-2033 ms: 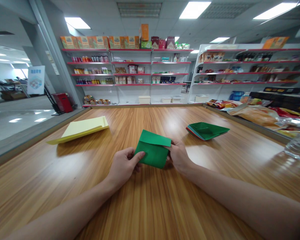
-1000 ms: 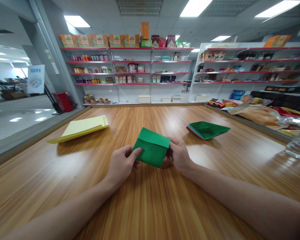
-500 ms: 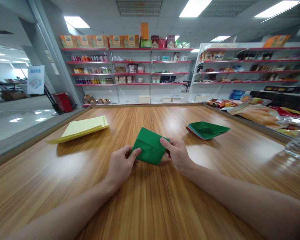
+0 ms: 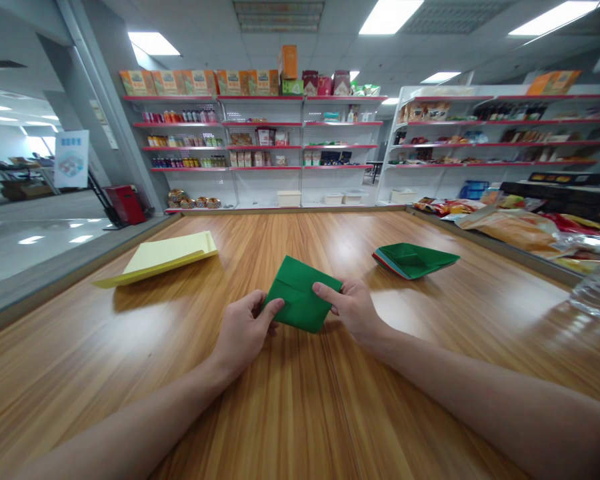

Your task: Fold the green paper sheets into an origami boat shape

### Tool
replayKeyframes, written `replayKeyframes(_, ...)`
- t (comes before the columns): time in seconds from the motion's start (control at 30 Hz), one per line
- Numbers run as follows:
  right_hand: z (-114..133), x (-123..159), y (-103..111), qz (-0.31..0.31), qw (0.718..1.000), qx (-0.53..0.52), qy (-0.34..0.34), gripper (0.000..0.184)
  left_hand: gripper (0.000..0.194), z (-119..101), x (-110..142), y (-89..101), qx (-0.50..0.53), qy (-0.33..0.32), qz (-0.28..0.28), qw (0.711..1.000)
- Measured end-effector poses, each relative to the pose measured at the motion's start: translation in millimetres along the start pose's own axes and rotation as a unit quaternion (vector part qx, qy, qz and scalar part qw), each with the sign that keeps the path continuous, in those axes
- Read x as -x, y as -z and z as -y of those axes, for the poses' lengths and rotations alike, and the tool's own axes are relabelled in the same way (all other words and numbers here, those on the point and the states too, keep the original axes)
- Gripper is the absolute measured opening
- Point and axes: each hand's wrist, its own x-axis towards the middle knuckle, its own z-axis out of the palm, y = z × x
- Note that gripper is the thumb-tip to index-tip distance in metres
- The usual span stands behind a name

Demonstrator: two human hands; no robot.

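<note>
Both hands pinched the folded green paper (image 4: pixel 300 297), held just above the wooden table (image 4: pixel 280 413) near its middle. Left hand (image 4: pixel 243 332) clamped the left corner, thumb on top, likely as an anchor; right hand (image 4: pixel 353 308) gripped the right edge with the index finger laid across the flap, seemingly pressing the crease. Half a second earlier that finger sat nearer the edge. Yellow sheets (image 4: pixel 167 257) and the green folded stack (image 4: pixel 413 260) hadn't moved.

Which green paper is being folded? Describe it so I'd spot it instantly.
On the wooden table, look at the near middle. The folded green paper is pinched between the left hand and right hand, unlike the green stack lying untouched.
</note>
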Motion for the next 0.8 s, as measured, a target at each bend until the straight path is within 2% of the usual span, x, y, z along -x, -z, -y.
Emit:
replayKeyframes(0.13, -2, 5, -1, -0.031, 0.984, 0.130, 0.119, 0.020, 0.028, 0, -2, 1.4, 0.040, -0.003, 0.016, 0.999)
replayKeyframes(0.23, -2, 8, -3, 0.031, 0.950, 0.203, 0.235, 0.016, 0.047, -4, -1, 2.1, 0.169, 0.021, 0.065, 0.983)
replayKeyframes(0.33, -2, 11, -4, 0.093, 0.912, 0.262, 0.301, 0.025, 0.046, -5, -1, 2.3, 0.277, 0.036, 0.089, 0.956)
replayKeyframes(0.43, 2, 15, -4, 0.141, 0.902, 0.257, 0.317, 0.034, 0.038, -2, -4, 2.2, 0.285, 0.038, 0.061, 0.956)
replayKeyframes(0.47, 3, 15, -3, 0.135, 0.909, 0.245, 0.309, 0.035, 0.036, 0, -5, 2.2, 0.270, 0.037, 0.047, 0.961)
replayKeyframes(0.53, 5, 15, -3, 0.077, 0.930, 0.227, 0.277, 0.032, 0.032, 1, -7, 2.5, 0.224, 0.023, 0.032, 0.974)
replayKeyframes(0.63, 5, 12, -2, -0.012, 0.944, 0.225, 0.243, 0.032, 0.032, -2, -5, 3.5, 0.148, -0.010, 0.060, 0.987)
replayKeyframes(0.7, 5, 10, -2, -0.017, 0.937, 0.231, 0.262, 0.029, 0.031, -6, -2, 4.3, 0.111, -0.029, 0.087, 0.990)
replayKeyframes(0.8, 5, 9, -3, 0.002, 0.919, 0.247, 0.308, 0.007, 0.027, -11, 1, 5.6, 0.098, -0.046, 0.119, 0.987)
